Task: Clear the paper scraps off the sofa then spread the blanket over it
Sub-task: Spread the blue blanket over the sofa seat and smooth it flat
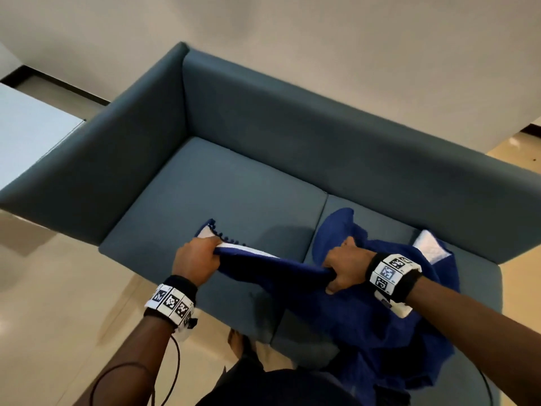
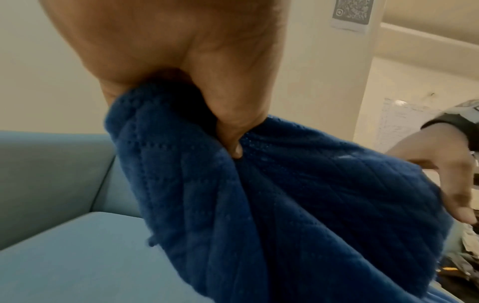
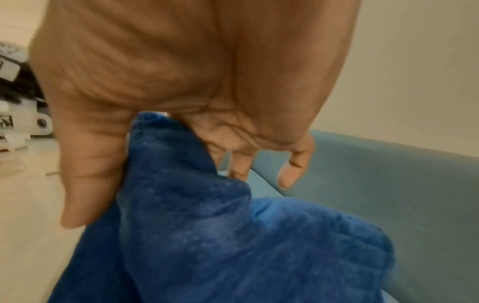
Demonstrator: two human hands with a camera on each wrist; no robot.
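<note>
A dark blue blanket (image 1: 377,312) with a white underside and bobble trim lies bunched over the right seat of the teal sofa (image 1: 234,186) and hangs off its front edge. My left hand (image 1: 197,256) grips one edge of it above the left seat cushion; in the left wrist view the fingers curl round the blue blanket (image 2: 259,205). My right hand (image 1: 345,266) grips the same edge near the seam between the cushions, with the blanket (image 3: 207,225) pinched between thumb and palm. The stretch between my hands is pulled taut. No paper scraps show on the cushions.
The sofa stands against a pale wall (image 1: 322,39), with a high left armrest (image 1: 117,148). A white table top (image 1: 26,136) sits beyond that armrest. Glossy beige floor (image 1: 58,288) lies in front. My legs stand at the sofa's front edge.
</note>
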